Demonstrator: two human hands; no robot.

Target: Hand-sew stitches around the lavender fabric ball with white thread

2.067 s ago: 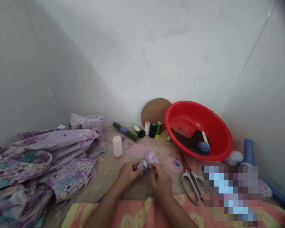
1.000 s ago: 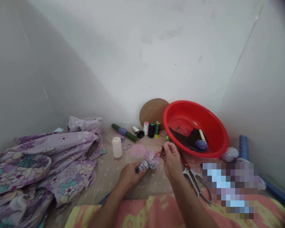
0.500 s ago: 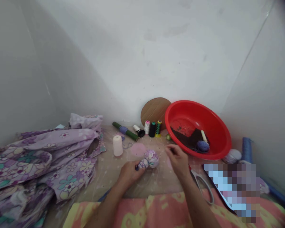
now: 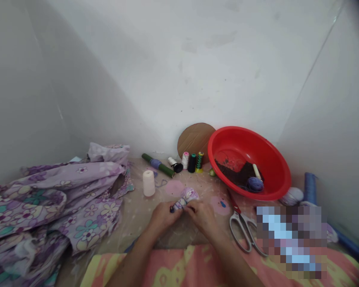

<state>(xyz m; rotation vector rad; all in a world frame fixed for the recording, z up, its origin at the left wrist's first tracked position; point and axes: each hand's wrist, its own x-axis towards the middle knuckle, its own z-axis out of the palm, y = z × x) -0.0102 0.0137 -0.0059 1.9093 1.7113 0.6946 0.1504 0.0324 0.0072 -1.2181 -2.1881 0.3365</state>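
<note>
My left hand point(image 4: 164, 215) is closed around the narrow wrapped end of a floral cloth bundle point(image 4: 189, 194). The bundle has a round, padded head in lilac, white and purple, and a slim stem bound with dark and light winding. My right hand point(image 4: 202, 215) is closed, its fingertips pinched against the bundle where head meets stem. Whatever lies between those fingertips is too small to make out. A white cone of thread point(image 4: 148, 184) stands upright left of the bundle. Scissors point(image 4: 241, 227) with grey handles and red-and-dark blades lie to the right of my right hand.
A red basin point(image 4: 275, 159) leans at the right, holding dark material and a purple yarn ball point(image 4: 255, 184). Several thread spools point(image 4: 192, 163) stand by a cardboard disc point(image 4: 194, 137). Floral cloth point(image 4: 89, 211) heaps at the left. A pixelated patch point(image 4: 290, 239) covers the right front.
My right hand has come left and down from beside the basin to the bundle's neck, uncovering the scissors. My left hand still holds the bundle in nearly the same place.
</note>
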